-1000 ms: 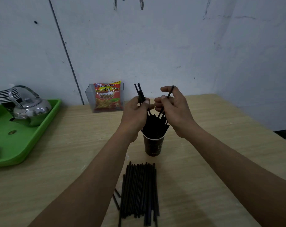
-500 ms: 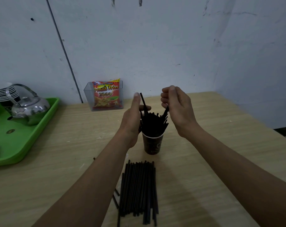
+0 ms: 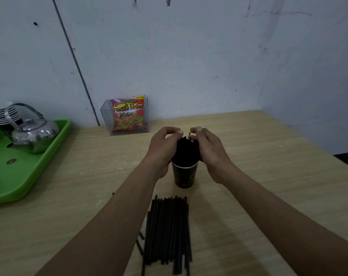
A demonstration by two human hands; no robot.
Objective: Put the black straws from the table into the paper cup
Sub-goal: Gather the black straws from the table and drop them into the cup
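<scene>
Standing straws [image 3: 187, 150] were packed upright in the paper cup [image 3: 185, 176], tops poking above its rim. Left hand [image 3: 163, 148] and right hand [image 3: 209, 148] sat either side just above the cup, fingers curled round the bunch and clenched on it, likely squeezing it together to seat it and make room. Loose straws [image 3: 167, 230] lay in a flat pile on the table [image 3: 268, 156] just in front of the cup, nearer the person, not yet loaded; task looked roughly half done. Behind the cup: snack packet [image 3: 128, 116] in a clear holder [image 3: 106, 116]. Far left of the cup: green tray [image 3: 29, 172] carrying a kettle [image 3: 33, 134]
</scene>
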